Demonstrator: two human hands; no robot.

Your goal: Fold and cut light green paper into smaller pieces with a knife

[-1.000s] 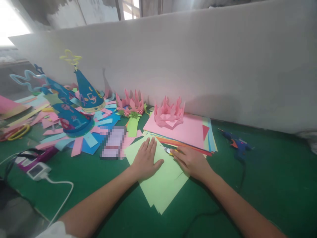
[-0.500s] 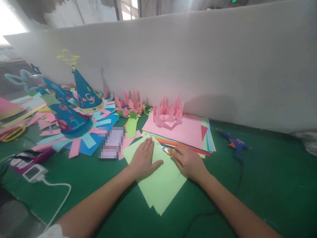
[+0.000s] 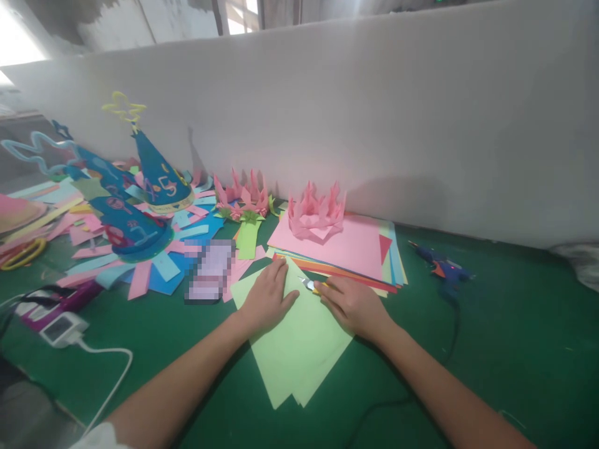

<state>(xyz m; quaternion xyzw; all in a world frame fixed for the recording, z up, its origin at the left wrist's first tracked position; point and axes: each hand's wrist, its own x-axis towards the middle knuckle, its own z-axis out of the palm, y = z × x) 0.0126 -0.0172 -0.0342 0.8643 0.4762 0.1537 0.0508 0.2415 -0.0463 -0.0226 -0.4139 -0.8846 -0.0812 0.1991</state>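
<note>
My left hand [image 3: 265, 298] lies flat with fingers stretched out on a stack of light green paper sheets [image 3: 299, 349] on the green table. My right hand [image 3: 352, 305] is closed round a small yellow craft knife [image 3: 309, 285], whose blade tip rests on the green paper near its far corner. The two hands are close together, the knife between them.
A stack of coloured paper [image 3: 355, 252] with a pink paper crown [image 3: 316, 215] lies just behind. Blue party hats [image 3: 135, 221], paper strips and pink paper flowers [image 3: 243, 199] sit left. A blue glue gun [image 3: 442, 269] lies right. A white charger [image 3: 63, 327] sits near left. A white wall [image 3: 374, 125] backs the table.
My left hand and the green sheets have shifted slightly left and turned a little. My right hand with the knife has moved left along the paper.
</note>
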